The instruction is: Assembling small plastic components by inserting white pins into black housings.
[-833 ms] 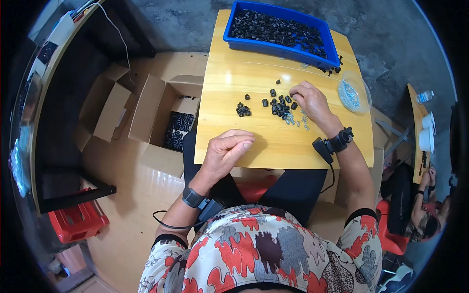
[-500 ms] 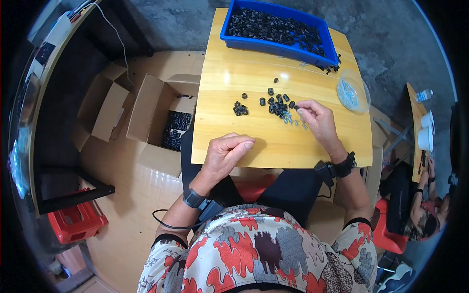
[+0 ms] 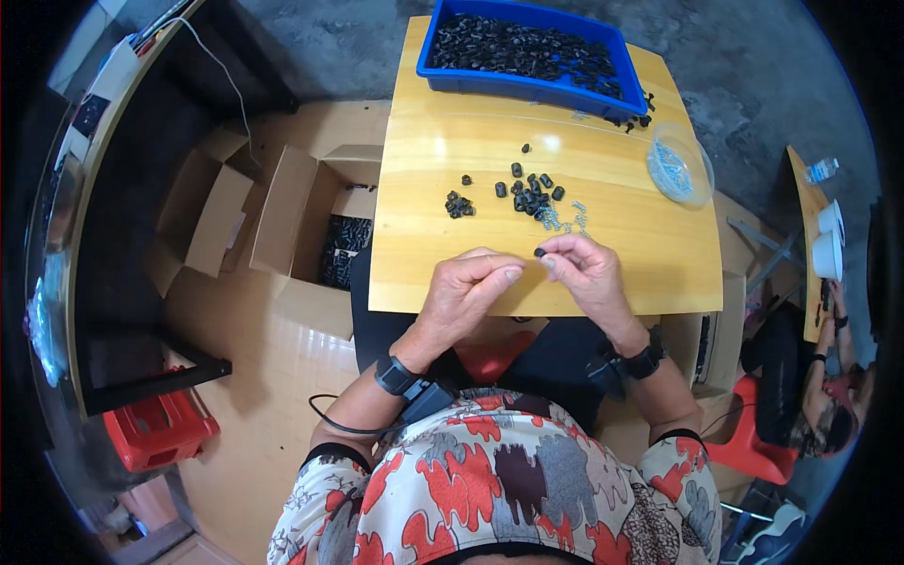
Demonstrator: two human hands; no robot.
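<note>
My right hand (image 3: 586,280) pinches small black cap (image 3: 540,252) above counter (image 3: 414,264). Cap is just right of left hand's (image 3: 463,290) fingertips, right hand holding it nearer. Left hand is clenched; whether something is inside, I cannot tell. Cap's long axis: too small to tell.

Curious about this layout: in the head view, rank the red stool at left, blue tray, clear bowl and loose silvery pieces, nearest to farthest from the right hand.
From the right hand:
1. Loose silvery pieces, just beyond it.
2. Clear bowl, forward and right.
3. Blue tray, farther forward.
4. Red stool, far left.
</note>
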